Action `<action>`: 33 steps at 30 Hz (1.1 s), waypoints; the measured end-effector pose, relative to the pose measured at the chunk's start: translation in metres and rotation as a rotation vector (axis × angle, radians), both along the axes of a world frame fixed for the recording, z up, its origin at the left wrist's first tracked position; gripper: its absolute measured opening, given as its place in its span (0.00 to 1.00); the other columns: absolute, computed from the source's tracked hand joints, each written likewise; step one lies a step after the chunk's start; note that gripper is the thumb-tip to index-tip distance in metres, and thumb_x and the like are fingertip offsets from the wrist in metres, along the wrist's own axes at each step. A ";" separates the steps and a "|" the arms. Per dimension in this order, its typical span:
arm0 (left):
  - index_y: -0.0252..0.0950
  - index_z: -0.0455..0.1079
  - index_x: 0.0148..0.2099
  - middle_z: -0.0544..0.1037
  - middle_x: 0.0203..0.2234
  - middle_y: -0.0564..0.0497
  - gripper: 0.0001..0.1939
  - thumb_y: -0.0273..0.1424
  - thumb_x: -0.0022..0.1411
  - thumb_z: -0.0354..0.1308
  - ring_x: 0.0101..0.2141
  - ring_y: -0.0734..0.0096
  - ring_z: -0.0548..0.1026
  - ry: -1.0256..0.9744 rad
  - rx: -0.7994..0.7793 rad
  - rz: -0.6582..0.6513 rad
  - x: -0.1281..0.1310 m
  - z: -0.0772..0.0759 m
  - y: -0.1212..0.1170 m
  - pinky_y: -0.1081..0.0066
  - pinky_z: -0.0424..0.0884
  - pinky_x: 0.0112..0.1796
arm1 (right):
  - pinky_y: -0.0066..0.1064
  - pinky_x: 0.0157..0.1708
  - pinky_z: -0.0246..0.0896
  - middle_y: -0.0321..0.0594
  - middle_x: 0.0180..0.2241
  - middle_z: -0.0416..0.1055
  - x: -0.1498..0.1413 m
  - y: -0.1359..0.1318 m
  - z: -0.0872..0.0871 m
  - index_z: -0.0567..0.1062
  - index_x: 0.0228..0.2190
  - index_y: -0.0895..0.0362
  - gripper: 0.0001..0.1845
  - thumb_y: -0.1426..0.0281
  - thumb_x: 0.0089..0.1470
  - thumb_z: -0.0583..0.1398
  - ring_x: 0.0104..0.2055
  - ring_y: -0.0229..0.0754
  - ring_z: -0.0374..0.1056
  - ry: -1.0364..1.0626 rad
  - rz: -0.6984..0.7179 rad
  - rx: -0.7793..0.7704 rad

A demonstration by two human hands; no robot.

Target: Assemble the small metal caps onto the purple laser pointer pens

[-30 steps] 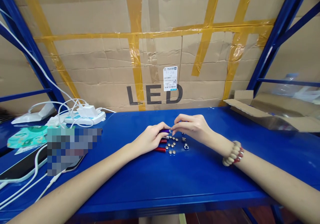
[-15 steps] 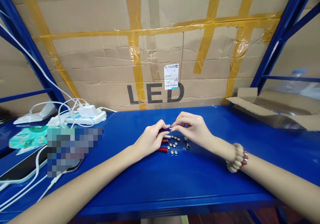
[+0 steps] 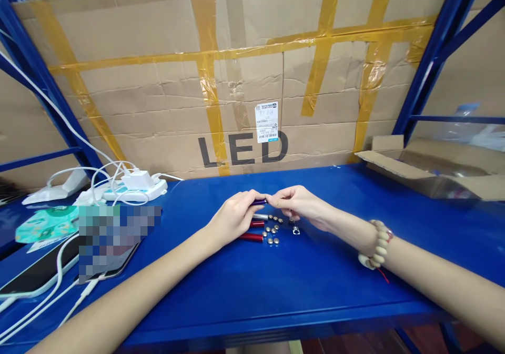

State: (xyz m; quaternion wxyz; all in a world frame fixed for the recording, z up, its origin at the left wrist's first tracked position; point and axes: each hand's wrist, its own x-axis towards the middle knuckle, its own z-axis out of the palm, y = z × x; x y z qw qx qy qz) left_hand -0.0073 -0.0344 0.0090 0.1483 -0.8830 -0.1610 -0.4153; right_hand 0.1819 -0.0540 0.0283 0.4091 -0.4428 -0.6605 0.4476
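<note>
While the blue shelf (image 3: 276, 285) and the taped cardboard sheet (image 3: 158, 96) behind it look as before, the right hand (image 3: 300, 206) has dropped lower, its fingertips pinched at the tip of the purple tube (image 3: 259, 202). The left hand (image 3: 234, 218) still grips that tube just above the red tubes (image 3: 252, 236) and loose button cells (image 3: 273, 231), so something small seems to be going into its end.

Place: warehouse-style assembly bench | blue steel shelving (image 3: 430, 64) | taped cardboard backing (image 3: 158, 91) marked LED | power strip (image 3: 134, 188) | open carton (image 3: 434, 167)
</note>
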 end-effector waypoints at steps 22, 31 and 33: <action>0.32 0.64 0.48 0.73 0.42 0.48 0.14 0.29 0.65 0.42 0.42 0.69 0.72 0.035 -0.231 0.133 0.007 0.001 0.001 0.68 0.68 0.44 | 0.20 0.25 0.51 0.37 0.30 0.66 0.020 0.017 -0.002 0.76 0.33 0.57 0.14 0.59 0.51 0.61 0.24 0.26 0.57 -0.461 -0.045 1.166; 0.33 0.63 0.46 0.72 0.41 0.48 0.13 0.29 0.66 0.40 0.41 0.70 0.70 0.148 -0.201 0.105 0.006 0.003 -0.001 0.68 0.67 0.43 | 0.21 0.28 0.52 0.38 0.32 0.66 0.025 0.018 0.000 0.77 0.30 0.57 0.13 0.60 0.52 0.60 0.29 0.28 0.60 -0.524 -0.006 1.277; 0.33 0.63 0.46 0.72 0.42 0.48 0.13 0.29 0.66 0.40 0.41 0.70 0.70 0.143 -0.204 0.096 0.007 0.004 -0.002 0.68 0.66 0.43 | 0.21 0.28 0.52 0.39 0.32 0.66 0.026 0.016 0.001 0.77 0.31 0.57 0.14 0.59 0.51 0.60 0.29 0.29 0.60 -0.539 -0.007 1.265</action>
